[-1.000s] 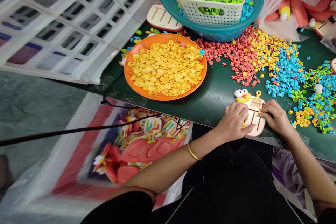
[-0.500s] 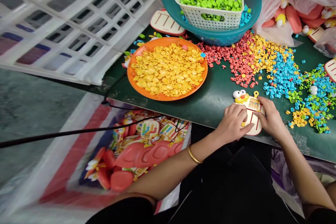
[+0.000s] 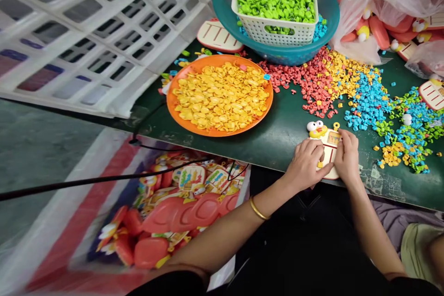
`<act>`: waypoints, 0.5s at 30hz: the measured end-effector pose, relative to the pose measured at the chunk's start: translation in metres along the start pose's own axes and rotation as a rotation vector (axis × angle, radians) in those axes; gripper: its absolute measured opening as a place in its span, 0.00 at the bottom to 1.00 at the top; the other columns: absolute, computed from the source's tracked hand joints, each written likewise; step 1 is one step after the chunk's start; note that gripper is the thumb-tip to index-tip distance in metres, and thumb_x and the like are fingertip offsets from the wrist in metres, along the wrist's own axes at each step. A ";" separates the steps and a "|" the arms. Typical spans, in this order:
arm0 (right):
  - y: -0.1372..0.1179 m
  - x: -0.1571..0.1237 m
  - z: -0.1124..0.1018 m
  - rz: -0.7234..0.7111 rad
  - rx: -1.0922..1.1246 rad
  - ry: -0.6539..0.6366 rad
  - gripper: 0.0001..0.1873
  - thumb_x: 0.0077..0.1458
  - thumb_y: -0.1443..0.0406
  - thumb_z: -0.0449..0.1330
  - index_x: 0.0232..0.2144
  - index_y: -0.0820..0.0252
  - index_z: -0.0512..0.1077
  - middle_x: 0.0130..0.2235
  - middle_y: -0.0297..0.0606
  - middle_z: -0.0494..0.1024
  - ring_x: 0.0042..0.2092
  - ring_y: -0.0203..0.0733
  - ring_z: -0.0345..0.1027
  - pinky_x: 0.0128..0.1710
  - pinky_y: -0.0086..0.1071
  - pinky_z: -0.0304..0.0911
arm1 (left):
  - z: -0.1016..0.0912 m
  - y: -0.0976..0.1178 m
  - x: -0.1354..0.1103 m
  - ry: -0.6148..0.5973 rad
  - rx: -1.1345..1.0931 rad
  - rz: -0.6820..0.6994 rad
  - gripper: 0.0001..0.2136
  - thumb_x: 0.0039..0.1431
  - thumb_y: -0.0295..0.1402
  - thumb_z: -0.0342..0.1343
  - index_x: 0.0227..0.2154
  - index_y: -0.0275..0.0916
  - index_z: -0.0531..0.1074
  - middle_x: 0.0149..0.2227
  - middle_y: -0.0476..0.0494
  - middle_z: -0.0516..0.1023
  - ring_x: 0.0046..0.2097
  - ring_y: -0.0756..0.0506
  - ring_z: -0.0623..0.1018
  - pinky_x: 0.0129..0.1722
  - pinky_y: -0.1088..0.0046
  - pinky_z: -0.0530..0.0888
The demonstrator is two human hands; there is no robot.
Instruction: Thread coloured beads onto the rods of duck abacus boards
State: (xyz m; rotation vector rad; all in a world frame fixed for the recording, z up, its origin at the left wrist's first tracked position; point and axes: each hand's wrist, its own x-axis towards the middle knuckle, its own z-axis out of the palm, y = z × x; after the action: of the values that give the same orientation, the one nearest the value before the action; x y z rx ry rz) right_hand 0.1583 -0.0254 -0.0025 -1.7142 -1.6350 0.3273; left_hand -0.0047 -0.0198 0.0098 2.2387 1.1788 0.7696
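A cream toy board [image 3: 329, 144] with a yellow duck head lies at the near edge of the dark green table [image 3: 284, 134]. My left hand [image 3: 305, 163] curls over its left side, fingers closed on it. My right hand [image 3: 347, 157] presses on the right side, fingers together against the board. A gold bangle sits on my left wrist. Heaps of small red beads [image 3: 312, 84], yellow beads [image 3: 343, 70], blue beads [image 3: 369, 101] and mixed green beads [image 3: 412, 134] lie just beyond the board.
An orange plate [image 3: 173, 106] of yellow discs stands left of the board. Behind it a teal bowl [image 3: 329, 18] holds a white basket [image 3: 277, 32] of green pieces. A white crate [image 3: 86, 32] leans at left. A bag of finished toys [image 3: 180, 208] lies below the table.
My right hand has slid left across the board until it nearly meets my left hand. The view has shifted slightly; my left hand has stayed on the board.
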 end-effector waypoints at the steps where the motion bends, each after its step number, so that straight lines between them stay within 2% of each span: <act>1: 0.003 0.004 -0.002 0.003 0.012 -0.009 0.20 0.65 0.65 0.45 0.55 0.57 0.68 0.50 0.50 0.72 0.52 0.51 0.65 0.53 0.51 0.64 | 0.000 0.000 0.000 -0.001 -0.006 0.004 0.12 0.58 0.41 0.62 0.29 0.41 0.65 0.42 0.42 0.72 0.47 0.39 0.70 0.46 0.61 0.68; 5: 0.018 0.020 -0.020 -0.028 0.101 -0.147 0.18 0.66 0.61 0.49 0.54 0.57 0.69 0.45 0.45 0.74 0.47 0.46 0.68 0.50 0.45 0.67 | -0.001 -0.001 0.000 -0.018 -0.020 0.014 0.13 0.58 0.42 0.62 0.29 0.40 0.66 0.42 0.42 0.73 0.47 0.39 0.70 0.48 0.60 0.67; 7: 0.024 0.022 -0.032 -0.059 0.182 -0.259 0.20 0.64 0.58 0.55 0.56 0.56 0.68 0.49 0.45 0.74 0.50 0.46 0.69 0.51 0.44 0.67 | -0.002 -0.002 0.000 -0.016 -0.028 0.004 0.13 0.58 0.42 0.62 0.29 0.40 0.66 0.43 0.41 0.73 0.47 0.39 0.70 0.48 0.60 0.67; 9: 0.026 0.018 -0.041 -0.063 0.220 -0.311 0.24 0.60 0.57 0.60 0.57 0.54 0.67 0.53 0.45 0.73 0.53 0.47 0.68 0.52 0.44 0.67 | -0.002 -0.002 0.000 -0.016 -0.037 -0.003 0.13 0.58 0.42 0.62 0.29 0.40 0.66 0.44 0.41 0.73 0.47 0.39 0.70 0.48 0.61 0.67; 11: 0.022 0.014 -0.043 -0.045 0.201 -0.279 0.22 0.59 0.58 0.62 0.54 0.54 0.70 0.52 0.45 0.74 0.53 0.47 0.69 0.53 0.45 0.67 | -0.003 -0.002 0.000 -0.023 -0.042 -0.002 0.14 0.58 0.42 0.62 0.29 0.40 0.65 0.43 0.42 0.73 0.47 0.39 0.71 0.47 0.61 0.67; 15: 0.011 0.016 -0.028 0.051 0.125 -0.085 0.11 0.59 0.57 0.62 0.40 0.57 0.76 0.38 0.40 0.76 0.41 0.44 0.71 0.44 0.41 0.69 | -0.003 -0.003 0.001 -0.033 -0.031 0.007 0.14 0.59 0.43 0.61 0.28 0.40 0.65 0.43 0.41 0.73 0.47 0.39 0.71 0.47 0.61 0.67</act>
State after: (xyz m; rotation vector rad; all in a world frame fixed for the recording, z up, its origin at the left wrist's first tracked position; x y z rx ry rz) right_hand 0.1864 -0.0190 0.0147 -1.6696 -1.5978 0.5234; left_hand -0.0078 -0.0168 0.0099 2.2225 1.1367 0.7461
